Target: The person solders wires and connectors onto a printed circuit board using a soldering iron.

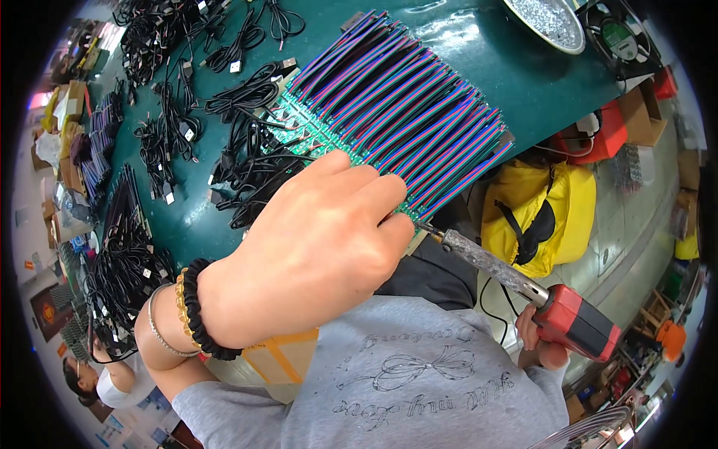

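My left hand (pixel 307 239), with a black hair tie and bracelets at the wrist, reaches over a panel of small green circuit boards (pixel 307 123). Its fingers are curled closed at the panel's near edge; what they pinch is hidden beneath them. Rows of multicoloured wires (pixel 404 105) in blue, red, green and black run from the boards to the right. My right hand (pixel 529 329), partly hidden behind the handle, grips a soldering iron (pixel 493 263) with a red and black handle. The iron's tip meets the panel's near corner, close beside my left fingers.
Black USB cables (pixel 250 168) lie heaped left of the panel on the green table (pixel 538 90), with more bundles farther left. At the back right are a metal bowl (pixel 550 22) and a fan (pixel 619 41). A yellow bag (pixel 572 217) sits below the edge. Another person (pixel 120 382) is at lower left.
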Tool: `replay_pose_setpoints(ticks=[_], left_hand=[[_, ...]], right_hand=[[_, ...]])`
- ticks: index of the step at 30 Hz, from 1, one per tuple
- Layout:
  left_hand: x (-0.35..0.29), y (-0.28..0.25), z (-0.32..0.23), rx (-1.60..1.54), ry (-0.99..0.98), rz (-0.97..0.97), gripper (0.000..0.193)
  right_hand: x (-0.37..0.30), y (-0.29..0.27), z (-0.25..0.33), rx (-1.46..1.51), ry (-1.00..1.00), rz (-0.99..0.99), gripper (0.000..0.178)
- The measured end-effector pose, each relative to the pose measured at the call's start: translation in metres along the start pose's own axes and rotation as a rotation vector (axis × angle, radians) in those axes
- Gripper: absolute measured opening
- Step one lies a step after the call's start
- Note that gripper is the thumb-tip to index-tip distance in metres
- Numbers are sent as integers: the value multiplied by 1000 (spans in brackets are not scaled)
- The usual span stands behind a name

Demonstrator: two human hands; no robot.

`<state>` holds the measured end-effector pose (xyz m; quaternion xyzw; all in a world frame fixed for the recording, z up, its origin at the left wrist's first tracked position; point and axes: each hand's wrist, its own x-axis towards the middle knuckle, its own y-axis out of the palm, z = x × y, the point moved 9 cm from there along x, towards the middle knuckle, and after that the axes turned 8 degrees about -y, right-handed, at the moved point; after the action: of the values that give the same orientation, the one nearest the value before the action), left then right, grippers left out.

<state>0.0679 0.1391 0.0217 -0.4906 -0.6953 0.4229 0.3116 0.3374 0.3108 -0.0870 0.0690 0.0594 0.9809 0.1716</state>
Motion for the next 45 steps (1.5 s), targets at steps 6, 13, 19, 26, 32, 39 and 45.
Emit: replay_pose_setpoints(ticks=[6, 13, 19, 26, 32, 39, 45], left_hand=[[-3, 2, -2, 29, 1, 45, 20], [-1, 1, -1, 16, 64, 39, 27], [3, 1, 2, -6, 132, 56, 32], [5, 3, 6, -37, 118, 95, 22], [6, 3, 5, -22, 128, 87, 21], [5, 2, 6, -27, 146, 90, 22], [5, 3, 7, -34, 136, 89, 23]], right_hand=[[-34, -27, -31, -7, 170, -108, 29], [3, -8, -6, -130, 142, -138, 22], [13, 3, 6, -44, 52, -22, 46], [26, 10, 8, -36, 110, 54, 77], [25, 9, 10, -104, 132, 10, 80], [27, 12, 11, -84, 137, 25, 82], [20, 8, 7, -15, 150, 68, 84]])
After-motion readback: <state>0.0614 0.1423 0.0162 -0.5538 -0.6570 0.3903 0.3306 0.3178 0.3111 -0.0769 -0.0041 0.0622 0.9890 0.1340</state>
